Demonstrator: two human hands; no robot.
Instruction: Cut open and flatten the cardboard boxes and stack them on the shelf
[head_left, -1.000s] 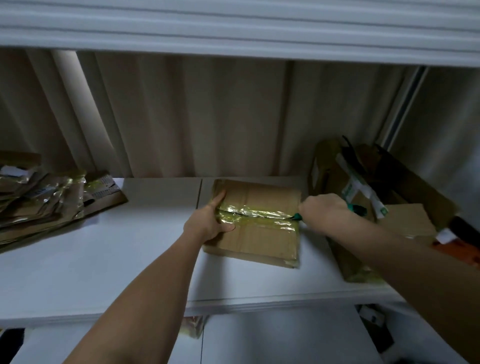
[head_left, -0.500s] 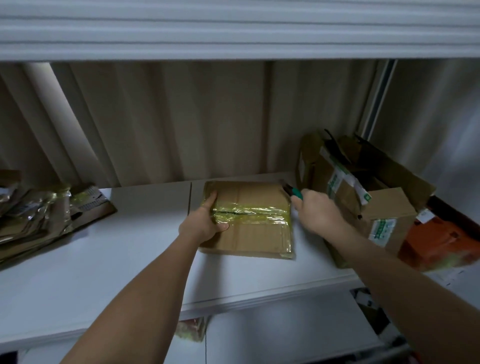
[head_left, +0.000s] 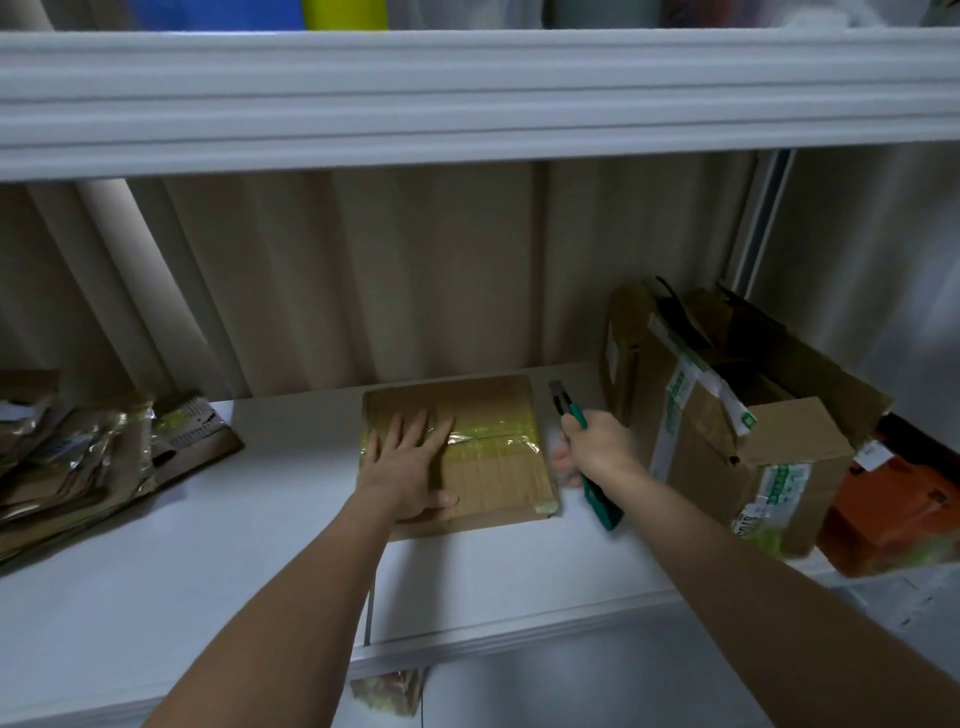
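Nearest: white shelf (head_left: 156, 597), front edge bare at the left, the person's two forearms reaching in over it.

Left hand (head_left: 410, 467) lies flat on the small taped box (head_left: 467, 452), fingers straight and spread, palm pressing the left half, fingertips at the yellow tape band (head_left: 493, 436). It holds nothing, just pins the box down. The box sits mid-shelf and lies flat.

Right hand (head_left: 592, 447) has its fingers wrapped round the green utility knife (head_left: 582, 441), blade end pointing away and up, just beside the box's right edge and clear of the cardboard. Can't tell how far the blade is out.

Tape seam looks split along the middle; my read is the centre cut is done or nearly so, end seams next.

How to do it well:
- keep the left palm behind the cut line, never ahead of the blade
- shallow blade, cut tape only, don't dig into the board
- draw along the side seam away from the holding hand
- flip the flaps before pressing flat

Risk: glossy tape is slick, blade could skid toward the left fingers.

Right of that, the open larger box (head_left: 727, 415) with green-and-white tape, not yet flattened, and an orange item (head_left: 893, 514) beyond it. Far left: flattened cardboard pile (head_left: 78, 457) on the same shelf, where I'd expect this one to go. Curtain (head_left: 363, 270) behind.
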